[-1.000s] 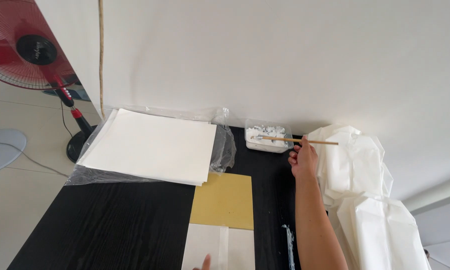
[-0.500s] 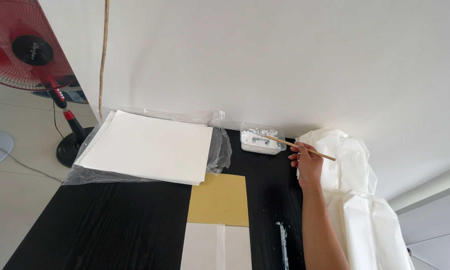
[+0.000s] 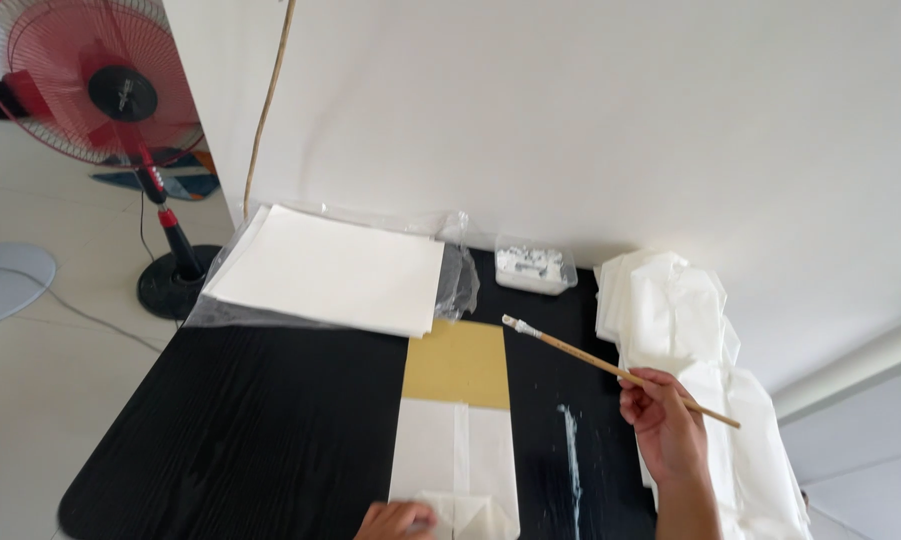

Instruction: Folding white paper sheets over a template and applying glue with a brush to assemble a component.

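1. Black wood-grain tabletop (image 3: 250,430) stands against a white wall, with a red pedestal fan (image 3: 90,85) on the floor at the left.
2. Right hand (image 3: 662,425) is closed around a thin wooden brush (image 3: 620,371), whose white-tipped end points up-left above the tabletop.
3. Left hand (image 3: 395,520) presses on a folded white paper bag (image 3: 455,465) at the near edge; how far its fingers are open cannot be told.
4. Beyond the bag lie a tan card (image 3: 457,362), a sheet stack in plastic (image 3: 330,268) and a small glue tub (image 3: 533,266).
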